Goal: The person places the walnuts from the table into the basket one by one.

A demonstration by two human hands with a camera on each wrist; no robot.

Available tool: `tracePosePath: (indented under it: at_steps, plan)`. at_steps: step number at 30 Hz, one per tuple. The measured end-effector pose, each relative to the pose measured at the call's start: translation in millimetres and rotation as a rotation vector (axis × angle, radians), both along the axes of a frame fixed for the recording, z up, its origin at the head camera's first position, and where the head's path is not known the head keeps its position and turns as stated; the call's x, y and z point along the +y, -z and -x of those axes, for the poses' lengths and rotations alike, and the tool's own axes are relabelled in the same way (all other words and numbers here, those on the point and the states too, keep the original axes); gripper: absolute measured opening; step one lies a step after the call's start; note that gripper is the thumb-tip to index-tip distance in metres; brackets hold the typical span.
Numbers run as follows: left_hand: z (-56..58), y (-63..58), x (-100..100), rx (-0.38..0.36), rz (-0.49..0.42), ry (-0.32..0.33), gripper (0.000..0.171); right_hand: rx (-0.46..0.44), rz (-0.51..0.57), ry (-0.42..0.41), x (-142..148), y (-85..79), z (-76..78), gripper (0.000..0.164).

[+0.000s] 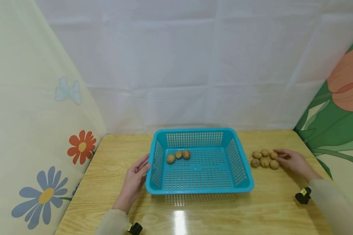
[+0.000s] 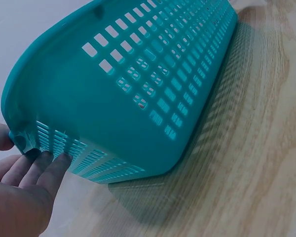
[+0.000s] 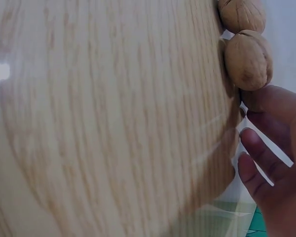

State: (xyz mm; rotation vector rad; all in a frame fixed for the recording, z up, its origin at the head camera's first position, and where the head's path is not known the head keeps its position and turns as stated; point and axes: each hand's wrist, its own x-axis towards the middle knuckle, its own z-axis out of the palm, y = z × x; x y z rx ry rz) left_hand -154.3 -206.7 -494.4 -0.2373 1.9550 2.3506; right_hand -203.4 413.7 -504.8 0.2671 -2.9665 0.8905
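A turquoise plastic basket (image 1: 200, 191) with perforated walls stands on the table. My left hand (image 1: 134, 178) grips its left side; in the left wrist view the thumb is at the rim and the fingers (image 2: 54, 170) lie against the outside of the wall. Three walnuts (image 1: 178, 154) rest together at the left inside the basket. To its right, several more walnuts (image 1: 264, 162) lie in a close cluster. At that cluster's right end, my right hand (image 1: 294, 163) pinches a walnut (image 1: 273, 155) between thumb and index finger, the other fingers spread behind. In the right wrist view the thumb mostly hides that walnut.
The wood-grain table (image 1: 206, 215) has a glossy top. A white cloth (image 1: 176, 65) hangs at its back edge. Flower-printed cloths stand on the left (image 1: 32, 130) and the right (image 1: 338, 130).
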Motion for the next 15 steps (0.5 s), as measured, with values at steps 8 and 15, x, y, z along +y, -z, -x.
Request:
tracePosePath:
  at_steps: [8,15]
  plan:
    - [0.3,0.8,-1,0.0,0.01,-0.006,0.054,-0.038,0.021,0.041,-2,-1.5,-4.9,0.047]
    - [0.8,-0.6,-1,-0.005,-0.016,-0.001,0.054,-0.011,0.038,0.07,-5,-11.8,-11.0,0.051]
